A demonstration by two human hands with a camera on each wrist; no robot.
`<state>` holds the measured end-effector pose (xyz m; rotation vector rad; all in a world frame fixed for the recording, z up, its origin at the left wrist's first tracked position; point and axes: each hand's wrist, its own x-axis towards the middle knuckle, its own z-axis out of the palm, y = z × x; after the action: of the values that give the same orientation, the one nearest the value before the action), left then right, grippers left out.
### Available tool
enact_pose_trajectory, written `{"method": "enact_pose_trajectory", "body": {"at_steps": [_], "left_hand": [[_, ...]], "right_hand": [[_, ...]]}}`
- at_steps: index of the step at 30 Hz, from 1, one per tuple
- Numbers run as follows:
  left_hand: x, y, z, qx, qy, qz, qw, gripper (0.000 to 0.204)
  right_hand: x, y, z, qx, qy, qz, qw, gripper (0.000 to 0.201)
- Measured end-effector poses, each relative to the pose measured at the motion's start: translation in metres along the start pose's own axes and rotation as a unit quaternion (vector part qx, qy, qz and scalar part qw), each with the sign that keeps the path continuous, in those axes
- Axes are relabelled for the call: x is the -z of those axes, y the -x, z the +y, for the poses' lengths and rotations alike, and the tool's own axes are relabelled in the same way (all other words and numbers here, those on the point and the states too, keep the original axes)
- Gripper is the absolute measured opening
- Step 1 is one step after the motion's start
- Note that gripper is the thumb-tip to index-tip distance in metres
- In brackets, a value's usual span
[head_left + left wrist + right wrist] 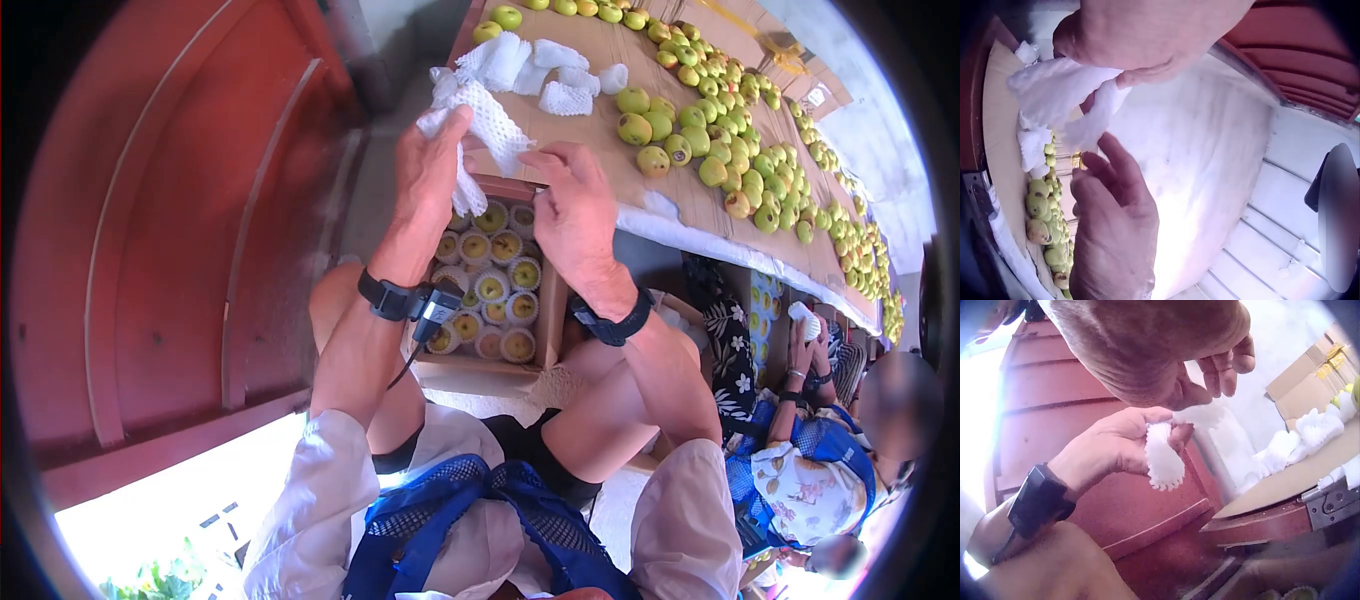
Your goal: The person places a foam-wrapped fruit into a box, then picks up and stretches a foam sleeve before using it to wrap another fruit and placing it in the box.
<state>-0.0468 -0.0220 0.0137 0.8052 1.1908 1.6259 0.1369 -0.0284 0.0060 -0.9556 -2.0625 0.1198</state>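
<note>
My left hand [428, 170] grips white foam net sleeves [490, 122] above the near edge of the table. One sleeve's scalloped end hangs below the fingers in the right wrist view, a foam loop [1164, 459]. My right hand [578, 215] is just to the right, its index fingertip right at the loose end of the foam, the thumb held apart from it. In the left wrist view the same right hand [1116, 231] reaches up toward the foam with loosely bent fingers. Beneath both hands stands a cardboard box [548, 325] of apples [492, 288] in white foam nets.
More foam nets [568, 92] lie on the cardboard-covered table [600, 150], beside many loose green apples [690, 130]. A red panelled door [180, 220] stands at left. Another person [815, 470] sits at right, hands around a white foam-netted thing [803, 322].
</note>
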Motion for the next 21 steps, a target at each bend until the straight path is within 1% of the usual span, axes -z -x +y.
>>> {"method": "enact_pose_trajectory", "body": {"at_steps": [3, 6, 9, 10, 12, 15, 16, 18, 21], "left_hand": [[0.004, -0.002, -0.003, -0.019, -0.017, -0.018, 1.000, 0.035], [0.003, 0.002, -0.004, -0.005, -0.056, -0.039, 0.998, 0.035], [-0.002, 0.006, -0.002, -0.009, -0.083, -0.068, 0.994, 0.035], [-0.003, 0.007, -0.002, -0.016, -0.077, -0.077, 0.994, 0.035], [-0.005, 0.008, -0.002, -0.031, -0.066, -0.093, 0.993, 0.035], [-0.001, 0.006, -0.005, -0.013, -0.030, -0.118, 0.993, 0.038], [0.000, 0.006, -0.006, -0.007, -0.016, -0.118, 0.993, 0.039], [-0.004, 0.008, -0.003, 0.002, 0.011, -0.119, 0.993, 0.040], [-0.001, -0.001, -0.005, 0.047, 0.041, -0.120, 0.991, 0.044]], "right_hand": [[0.007, -0.002, 0.006, -0.116, -0.078, 0.004, 0.990, 0.037], [0.001, -0.010, 0.018, -0.151, -0.176, 0.028, 0.972, 0.025], [0.004, -0.020, 0.014, -0.228, -0.247, -0.015, 0.942, 0.031], [0.008, -0.022, 0.012, -0.259, -0.303, -0.046, 0.916, 0.033], [0.012, -0.025, 0.010, -0.316, -0.411, -0.109, 0.848, 0.038], [0.012, -0.023, 0.015, -0.343, -0.447, -0.118, 0.818, 0.037], [0.011, -0.022, 0.017, -0.348, -0.475, -0.107, 0.801, 0.036], [0.011, -0.020, 0.023, -0.357, -0.528, -0.085, 0.766, 0.033], [0.014, -0.020, 0.025, -0.348, -0.622, -0.096, 0.694, 0.029]]}}
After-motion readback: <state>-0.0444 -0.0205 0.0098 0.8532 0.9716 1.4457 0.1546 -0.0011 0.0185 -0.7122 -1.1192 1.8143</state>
